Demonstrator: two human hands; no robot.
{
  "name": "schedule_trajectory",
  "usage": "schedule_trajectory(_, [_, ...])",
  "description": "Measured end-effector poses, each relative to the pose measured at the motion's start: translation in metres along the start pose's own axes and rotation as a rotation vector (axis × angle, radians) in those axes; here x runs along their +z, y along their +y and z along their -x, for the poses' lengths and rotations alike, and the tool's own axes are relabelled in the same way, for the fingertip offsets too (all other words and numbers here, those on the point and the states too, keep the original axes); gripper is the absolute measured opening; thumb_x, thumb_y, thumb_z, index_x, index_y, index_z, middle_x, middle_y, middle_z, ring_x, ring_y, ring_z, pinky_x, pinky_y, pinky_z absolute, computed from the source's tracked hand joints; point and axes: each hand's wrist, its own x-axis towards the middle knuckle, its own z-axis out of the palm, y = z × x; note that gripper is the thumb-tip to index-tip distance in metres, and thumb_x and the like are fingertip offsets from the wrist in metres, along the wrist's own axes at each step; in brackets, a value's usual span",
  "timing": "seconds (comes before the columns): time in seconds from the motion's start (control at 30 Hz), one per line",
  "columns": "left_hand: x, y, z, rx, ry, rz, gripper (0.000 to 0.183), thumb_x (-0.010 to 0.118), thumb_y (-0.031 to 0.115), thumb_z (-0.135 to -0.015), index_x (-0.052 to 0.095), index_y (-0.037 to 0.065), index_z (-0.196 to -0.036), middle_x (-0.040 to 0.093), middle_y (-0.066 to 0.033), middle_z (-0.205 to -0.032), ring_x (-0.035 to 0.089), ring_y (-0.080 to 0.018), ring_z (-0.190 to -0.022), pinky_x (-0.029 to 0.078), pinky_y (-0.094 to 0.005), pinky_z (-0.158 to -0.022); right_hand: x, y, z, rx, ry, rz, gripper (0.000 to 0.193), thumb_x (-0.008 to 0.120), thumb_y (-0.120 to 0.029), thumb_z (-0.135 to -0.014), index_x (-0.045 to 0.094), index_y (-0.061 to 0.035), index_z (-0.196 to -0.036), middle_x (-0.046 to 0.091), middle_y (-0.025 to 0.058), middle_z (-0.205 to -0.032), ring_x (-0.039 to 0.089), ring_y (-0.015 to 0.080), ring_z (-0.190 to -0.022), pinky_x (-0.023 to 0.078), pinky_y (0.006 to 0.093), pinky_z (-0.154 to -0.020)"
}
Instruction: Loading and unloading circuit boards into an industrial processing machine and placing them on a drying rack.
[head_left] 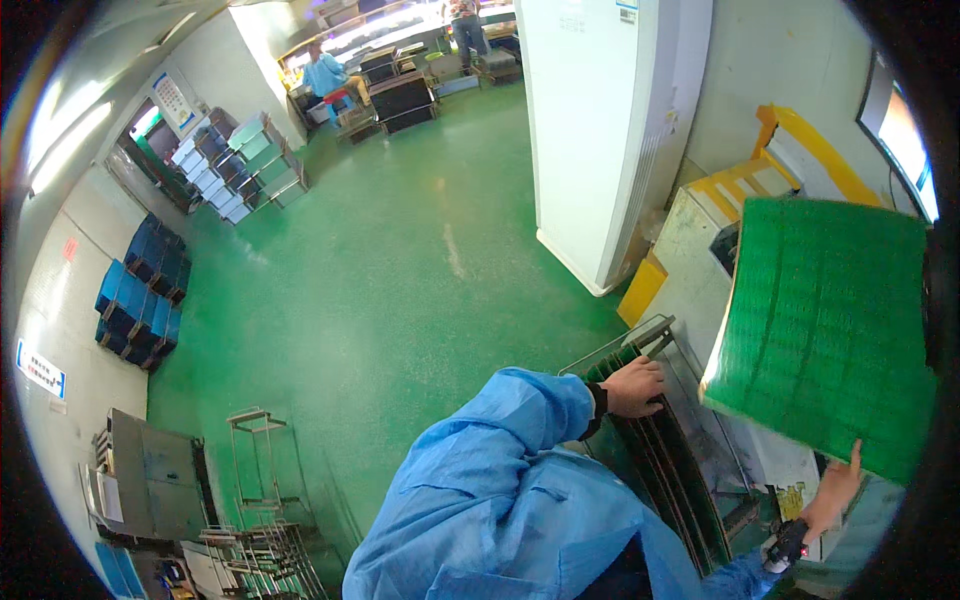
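My right hand [832, 497] grips a large green circuit board panel [825, 330] by its lower edge, one finger lying along its face. The panel is raised and tilted at the right. To its left stands a metal rack [655, 328] with several green board panels [665, 470] upright in a row. My left hand [635, 387] is curled over the top edges at the rack's far end; its fingertips are partly hidden. Both sleeves are blue, with a dark band at the left wrist and a dark device on the right.
A tall white cabinet [585, 130] stands ahead. Beside it is a machine with yellow parts [735, 190], and a screen [905, 135] hangs at the right. Empty wire racks [260, 500] and blue bins [140, 300] are at the left. A person in blue [325, 75] sits far off.
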Motion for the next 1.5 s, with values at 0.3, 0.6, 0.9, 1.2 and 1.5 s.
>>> schedule_trajectory(0.3, [0.004,-0.004,-0.006,-0.006,0.072,0.003,0.03,0.078,0.036,-0.08,0.069,0.01,-0.09,0.064,-0.0076,-0.096,0.058,-0.0284,-0.104,0.045,-0.0435,-0.094,0.12,-0.04,0.017,0.616,-0.15,-1.322,0.032,0.068,-0.018,-0.104,0.063,0.0006,-0.129,0.068,0.0095,-0.124,0.061,0.021,-0.102,0.051,0.0357,-0.094])
schedule_trajectory(0.6, [0.002,-0.005,-0.005,-0.029,0.037,0.008,0.03,0.08,0.035,-0.079,0.069,0.01,-0.093,0.064,-0.0077,-0.098,0.058,-0.0287,-0.105,0.045,-0.0441,-0.095,0.175,-0.045,0.023,0.719,-0.034,-1.4,0.036,0.073,-0.016,-0.1,0.059,0.01,-0.12,0.062,0.0145,-0.1,0.06,0.025,-0.092,0.057,0.0352,-0.087])
schedule_trajectory(0.9, [-0.002,-0.005,-0.007,-0.019,-0.011,0.021,0.032,0.073,0.039,-0.088,0.07,0.01,-0.102,0.065,-0.0101,-0.104,0.058,-0.0314,-0.106,0.045,-0.047,-0.095,0.193,-0.002,0.027,0.355,-0.192,-0.895,0.032,0.067,-0.012,-0.104,0.061,0.0045,-0.13,0.067,0.0185,-0.116,0.062,0.0236,-0.099,0.059,0.035,-0.09])
schedule_trajectory(1.2, [-0.014,0.0,-0.014,-0.089,-0.121,-0.002,0.042,0.072,0.039,-0.092,0.071,0.01,-0.122,0.068,-0.01,-0.115,0.06,-0.0316,-0.117,0.043,-0.0491,-0.106,0.221,-0.039,0.025,0.965,-0.399,-1.294,0.041,0.066,-0.042,-0.104,0.067,-0.0012,-0.112,0.072,0.0112,-0.098,0.068,0.0213,-0.085,0.057,0.0341,-0.075])
schedule_trajectory(1.5, [-0.01,-0.003,-0.022,-0.065,-0.135,-0.03,0.042,0.074,0.038,-0.09,0.071,0.012,-0.123,0.068,-0.0074,-0.114,0.06,-0.0305,-0.114,0.043,-0.0474,-0.105,0.221,-0.057,0.006,0.949,-0.322,-1.449,0.041,0.057,-0.039,-0.109,0.067,-0.0001,-0.115,0.075,0.0102,-0.1,0.069,0.0207,-0.084,0.057,0.0336,-0.073])
